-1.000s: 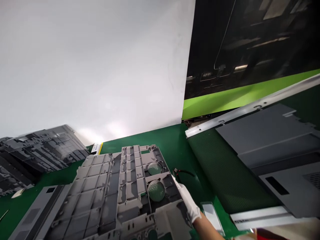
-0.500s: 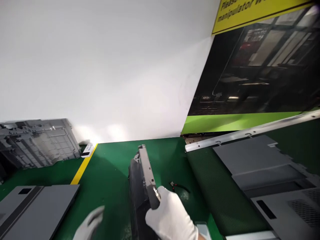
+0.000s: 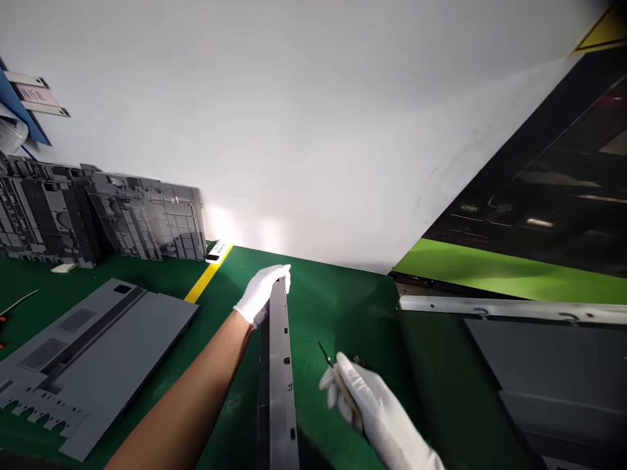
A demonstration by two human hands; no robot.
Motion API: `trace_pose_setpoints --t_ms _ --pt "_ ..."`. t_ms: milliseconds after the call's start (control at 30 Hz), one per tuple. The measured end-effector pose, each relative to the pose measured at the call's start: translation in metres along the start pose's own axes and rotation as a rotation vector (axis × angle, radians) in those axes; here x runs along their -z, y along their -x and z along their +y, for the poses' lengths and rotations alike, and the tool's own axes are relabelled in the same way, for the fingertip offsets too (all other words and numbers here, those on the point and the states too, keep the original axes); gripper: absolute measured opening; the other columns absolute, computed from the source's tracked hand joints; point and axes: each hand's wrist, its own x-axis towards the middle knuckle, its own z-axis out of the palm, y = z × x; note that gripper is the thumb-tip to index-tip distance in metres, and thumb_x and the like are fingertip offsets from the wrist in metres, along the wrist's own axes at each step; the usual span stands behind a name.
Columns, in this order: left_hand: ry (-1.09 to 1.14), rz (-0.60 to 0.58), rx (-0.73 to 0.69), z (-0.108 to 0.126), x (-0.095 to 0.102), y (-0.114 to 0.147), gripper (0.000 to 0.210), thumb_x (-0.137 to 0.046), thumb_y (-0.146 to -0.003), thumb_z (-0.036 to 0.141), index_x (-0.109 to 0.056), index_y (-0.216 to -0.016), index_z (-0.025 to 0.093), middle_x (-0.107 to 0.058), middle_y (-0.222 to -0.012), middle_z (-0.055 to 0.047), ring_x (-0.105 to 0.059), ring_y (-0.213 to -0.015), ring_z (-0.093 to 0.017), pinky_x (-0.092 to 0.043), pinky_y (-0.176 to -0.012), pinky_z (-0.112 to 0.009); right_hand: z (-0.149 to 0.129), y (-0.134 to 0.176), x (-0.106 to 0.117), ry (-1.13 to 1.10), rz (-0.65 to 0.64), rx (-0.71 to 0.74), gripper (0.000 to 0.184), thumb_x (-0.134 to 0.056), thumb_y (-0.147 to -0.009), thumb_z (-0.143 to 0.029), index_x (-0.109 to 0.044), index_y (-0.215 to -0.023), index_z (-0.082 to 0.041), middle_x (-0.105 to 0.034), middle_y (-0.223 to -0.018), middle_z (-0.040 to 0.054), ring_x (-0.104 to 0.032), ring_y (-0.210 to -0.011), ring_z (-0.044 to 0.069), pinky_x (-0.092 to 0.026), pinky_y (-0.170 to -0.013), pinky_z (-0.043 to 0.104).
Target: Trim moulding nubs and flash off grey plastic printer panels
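A long, narrow grey plastic panel stands on edge on the green bench top, its thin side with small slots facing up. At its far end, my gloved left hand is closed over the top corner. To the right of the panel and apart from it, my gloved right hand is closed around a slim tool with a light tan shaft and a thin dark pointed tip. Its exact kind I cannot make out. Behind this hand a small cable piece is mostly hidden.
A flat grey panel lies at the left. Ribbed grey panels lean against the white wall. A small white label device sits by the yellow tape. At the right, a metal rail borders a dark green conveyor belt.
My right hand has let go of the grey panel and now holds the slim tool. My left hand has taken hold of the panel's far end. The view has turned left.
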Motion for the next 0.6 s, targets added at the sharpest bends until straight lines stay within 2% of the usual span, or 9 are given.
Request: trace_pose_setpoints --t_ms 133,200,300,367,467,600 --pt "0.118 -0.016 -0.007 -0.005 -0.008 -0.004 0.045 -0.059 -0.091 0.047 -0.057 -0.056 0.02 -0.056 -0.065 0.0 -0.052 -0.067 -0.015 -0.041 -0.076 -0.03 -0.029 -0.036 0.027 0.331 0.02 0.148 0.054 -0.043 -0.1 -0.07 -0.054 -0.079 -0.021 -0.041 -0.069 -0.0044 -0.034 -0.062 0.013 -0.029 -0.056 0.027" --pt "0.177 0.0 0.02 -0.007 -0.011 -0.007 0.042 -0.062 -0.089 0.046 -0.054 -0.057 0.02 -0.053 -0.063 0.001 -0.048 -0.064 -0.014 -0.04 -0.07 -0.029 -0.045 -0.062 0.03 0.447 0.01 0.196 0.052 -0.044 -0.1 -0.068 -0.051 -0.077 -0.022 -0.042 -0.066 -0.0054 -0.035 -0.059 0.012 -0.028 -0.054 0.027" --pt "0.235 0.047 0.065 -0.009 -0.013 -0.01 0.04 -0.067 -0.085 0.046 -0.052 -0.059 0.02 -0.051 -0.061 0.003 -0.043 -0.06 -0.013 -0.037 -0.064 -0.029 -0.062 -0.101 0.03 0.563 -0.068 0.272 0.048 -0.041 -0.103 -0.061 -0.056 -0.078 -0.022 -0.05 -0.063 -0.0055 -0.043 -0.058 0.012 -0.031 -0.056 0.026" --pt "0.221 0.077 0.063 -0.01 -0.013 -0.009 0.039 -0.067 -0.085 0.046 -0.055 -0.059 0.019 -0.053 -0.062 0.002 -0.044 -0.06 -0.013 -0.038 -0.064 -0.029 -0.069 -0.12 0.029 0.68 -0.051 0.325 0.048 -0.041 -0.104 -0.057 -0.055 -0.075 -0.022 -0.051 -0.064 -0.0056 -0.043 -0.06 0.012 -0.032 -0.059 0.026" --pt "0.214 0.083 0.09 -0.009 -0.014 -0.006 0.039 -0.066 -0.086 0.048 -0.059 -0.062 0.018 -0.054 -0.061 0.002 -0.044 -0.057 -0.012 -0.036 -0.059 -0.028 -0.077 -0.135 0.027 0.912 0.051 0.341 0.05 -0.041 -0.104 -0.056 -0.051 -0.068 -0.022 -0.049 -0.063 -0.0054 -0.037 -0.059 0.012 -0.029 -0.059 0.028" --pt "0.253 0.102 0.148 -0.006 -0.016 -0.004 0.04 -0.068 -0.084 0.051 -0.061 -0.065 0.017 -0.056 -0.061 0.002 -0.045 -0.054 -0.01 -0.034 -0.054 -0.027 -0.083 -0.137 0.023 1.12 0.128 0.363 0.054 -0.038 -0.103 -0.061 -0.057 -0.069 -0.023 -0.052 -0.063 -0.0044 -0.036 -0.057 0.013 -0.027 -0.058 0.028"
